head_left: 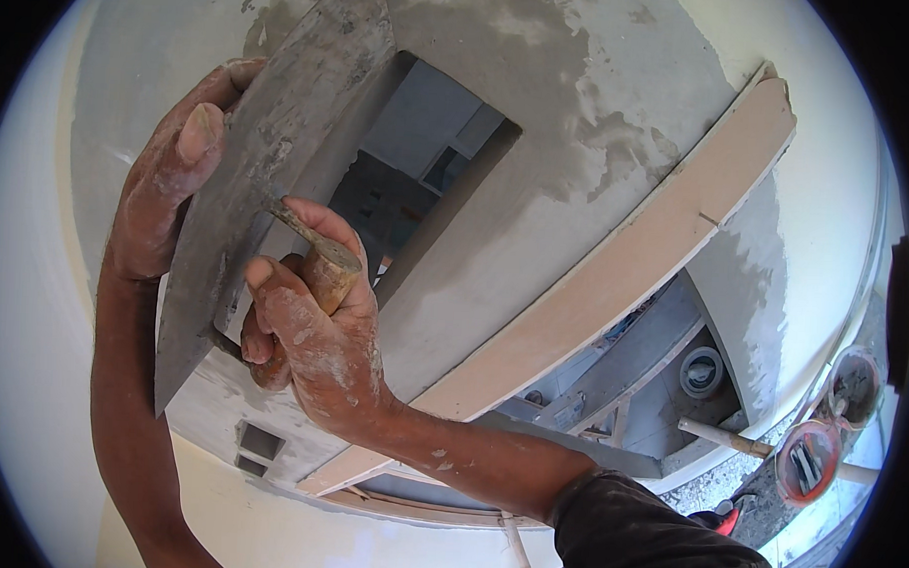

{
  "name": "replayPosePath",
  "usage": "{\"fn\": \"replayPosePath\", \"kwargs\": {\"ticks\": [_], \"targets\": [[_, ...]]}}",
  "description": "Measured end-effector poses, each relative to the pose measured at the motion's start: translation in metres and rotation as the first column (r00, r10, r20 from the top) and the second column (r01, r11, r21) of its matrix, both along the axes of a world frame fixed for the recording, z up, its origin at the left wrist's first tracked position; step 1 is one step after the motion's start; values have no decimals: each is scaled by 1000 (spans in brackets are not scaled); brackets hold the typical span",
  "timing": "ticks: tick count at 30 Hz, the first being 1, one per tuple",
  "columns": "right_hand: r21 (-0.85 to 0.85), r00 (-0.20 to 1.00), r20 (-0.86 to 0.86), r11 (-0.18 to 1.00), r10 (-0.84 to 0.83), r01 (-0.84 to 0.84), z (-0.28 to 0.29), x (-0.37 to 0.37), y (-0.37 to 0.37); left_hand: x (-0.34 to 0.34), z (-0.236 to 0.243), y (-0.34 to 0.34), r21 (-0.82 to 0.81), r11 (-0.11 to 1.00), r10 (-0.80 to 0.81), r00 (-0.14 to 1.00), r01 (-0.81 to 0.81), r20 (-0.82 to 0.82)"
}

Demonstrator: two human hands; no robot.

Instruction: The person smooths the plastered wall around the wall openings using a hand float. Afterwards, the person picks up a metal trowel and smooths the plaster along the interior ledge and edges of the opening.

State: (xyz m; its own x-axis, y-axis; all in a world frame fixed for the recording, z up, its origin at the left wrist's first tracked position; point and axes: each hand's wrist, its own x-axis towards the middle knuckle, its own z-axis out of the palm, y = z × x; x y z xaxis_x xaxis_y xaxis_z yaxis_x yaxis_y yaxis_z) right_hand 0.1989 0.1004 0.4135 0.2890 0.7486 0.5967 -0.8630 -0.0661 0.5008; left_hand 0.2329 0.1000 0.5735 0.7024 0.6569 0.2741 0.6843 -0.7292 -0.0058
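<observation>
My right hand (323,329) is closed around the wooden handle (332,275) of a plastering trowel. The trowel's long grey steel blade (270,127) is tilted up on edge, smeared with dried plaster. My left hand (173,174) is on the blade's far side, its thumb apart and its fingers stretched upward. The blade hides part of those fingers, and whether they press on it or on the wall cannot be made out. Both hands are dusted with plaster. Behind the trowel is a grey plastered wall (541,107) with damp, darker patches.
A rectangular opening (420,133) goes through the wall. A long pale wooden board (616,260) slants across below it, above a lower opening with a round bucket (702,373) beyond. At lower right stand a red-rimmed bucket (807,462) and a pole (724,437). A small recessed box (261,442) sits lower left.
</observation>
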Motion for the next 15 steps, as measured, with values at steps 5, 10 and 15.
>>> {"fn": "replayPosePath", "kwargs": {"ticks": [5,10,15], "targets": [[12,1000,31,1000,0,0,-1,-2,3,0,0,2,9,1000,-6,1000,6,10],[29,1000,-11,999,26,-26,-3,-1,7,4,-1,3,-9,1000,7,1000,-7,-19],[52,999,-33,998,43,-41,2,-8,6,1,3,2,-6,1000,20,999,-21,-46]]}}
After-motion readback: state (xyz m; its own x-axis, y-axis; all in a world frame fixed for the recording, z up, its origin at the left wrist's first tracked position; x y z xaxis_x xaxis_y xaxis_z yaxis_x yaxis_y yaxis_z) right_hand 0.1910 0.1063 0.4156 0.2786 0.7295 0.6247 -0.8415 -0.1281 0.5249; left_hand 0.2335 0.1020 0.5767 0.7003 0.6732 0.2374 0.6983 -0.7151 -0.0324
